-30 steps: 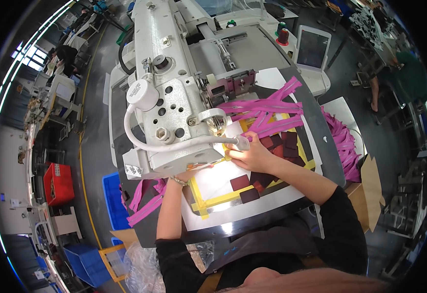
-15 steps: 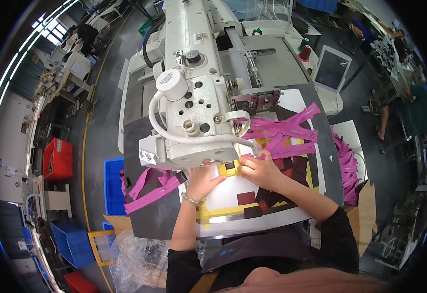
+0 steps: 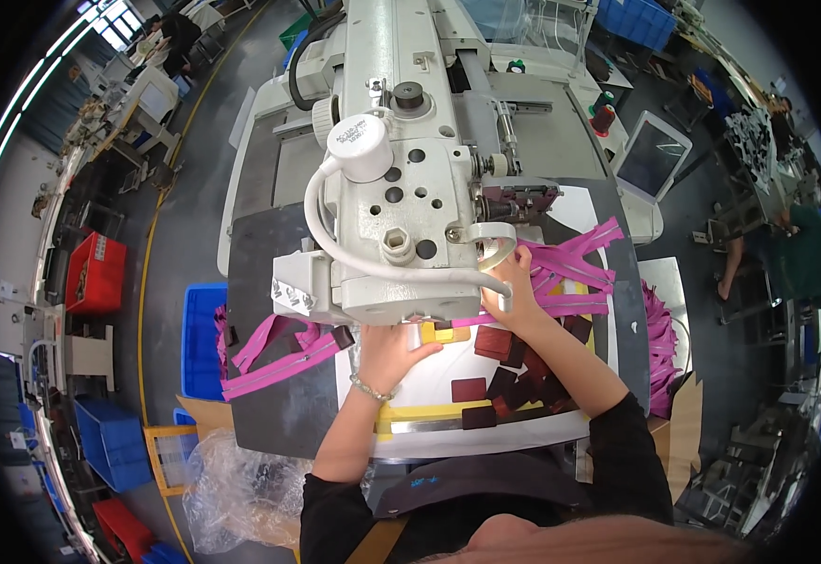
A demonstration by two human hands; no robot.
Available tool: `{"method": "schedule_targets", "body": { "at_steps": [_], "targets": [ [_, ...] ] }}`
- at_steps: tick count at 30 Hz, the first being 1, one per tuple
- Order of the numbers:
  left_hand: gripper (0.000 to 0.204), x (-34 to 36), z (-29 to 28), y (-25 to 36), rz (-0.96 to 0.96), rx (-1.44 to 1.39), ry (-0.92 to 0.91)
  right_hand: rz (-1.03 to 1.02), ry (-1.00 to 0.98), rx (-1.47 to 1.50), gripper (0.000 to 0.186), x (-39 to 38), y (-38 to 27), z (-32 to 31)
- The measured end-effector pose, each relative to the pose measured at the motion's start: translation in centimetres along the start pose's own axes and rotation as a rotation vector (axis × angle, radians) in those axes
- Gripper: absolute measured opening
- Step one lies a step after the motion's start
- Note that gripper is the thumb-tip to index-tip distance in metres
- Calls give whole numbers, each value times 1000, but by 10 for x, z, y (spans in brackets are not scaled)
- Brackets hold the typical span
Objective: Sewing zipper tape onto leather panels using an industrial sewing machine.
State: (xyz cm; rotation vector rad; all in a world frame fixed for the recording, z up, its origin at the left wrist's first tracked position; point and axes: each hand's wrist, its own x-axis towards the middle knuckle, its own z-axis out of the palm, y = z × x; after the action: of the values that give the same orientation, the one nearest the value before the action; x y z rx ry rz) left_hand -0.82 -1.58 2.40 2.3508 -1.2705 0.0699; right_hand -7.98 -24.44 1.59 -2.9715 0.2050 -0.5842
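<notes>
A white sewing machine head (image 3: pixel 410 244) overhangs the work surface. Below its front edge, my left hand (image 3: pixel 388 355) lies on the white sheet (image 3: pixel 429 381), thumb stretched out beside a yellow piece (image 3: pixel 444 334); its fingertips are hidden under the head. My right hand (image 3: pixel 516 293) reaches up by the needle area, near pink zipper tapes (image 3: pixel 565 263). A white hose and the machine cover part of it, so its grip cannot be seen. Dark red and brown patches (image 3: pixel 523 383) lie scattered beneath my right forearm. More pink zippers (image 3: pixel 283 362) lie left of my left hand.
At the left edge stands a blue bin (image 3: pixel 203 343); a pile of pink zippers (image 3: pixel 659 348) lies at the right. Clear plastic wrapping (image 3: pixel 232 493) hangs low left. A tablet-like screen (image 3: pixel 653 155) stands beyond the machine's right side. A person (image 3: pixel 180 38) is far left.
My right hand has moved up from the yellow piece toward the needle area. My left hand stays near the yellow piece. The whole view has shifted slightly.
</notes>
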Motion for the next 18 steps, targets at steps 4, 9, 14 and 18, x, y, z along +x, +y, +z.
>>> {"method": "schedule_targets", "body": {
  "at_steps": [4,9,14,18],
  "targets": [
    [63,-2,2,0,7,-2,19,-5,21,-26,53,0,-1,-6],
    [44,-2,2,-2,22,-160,51,-51,-62,70,40,-21,-10,-26],
    [18,-4,2,-9,-39,-373,-53,-130,-29,139,23,-35,-21,-20],
    [11,-3,8,-7,34,-421,158,-79,18,544,14,-31,-23,-12]
  ]
}}
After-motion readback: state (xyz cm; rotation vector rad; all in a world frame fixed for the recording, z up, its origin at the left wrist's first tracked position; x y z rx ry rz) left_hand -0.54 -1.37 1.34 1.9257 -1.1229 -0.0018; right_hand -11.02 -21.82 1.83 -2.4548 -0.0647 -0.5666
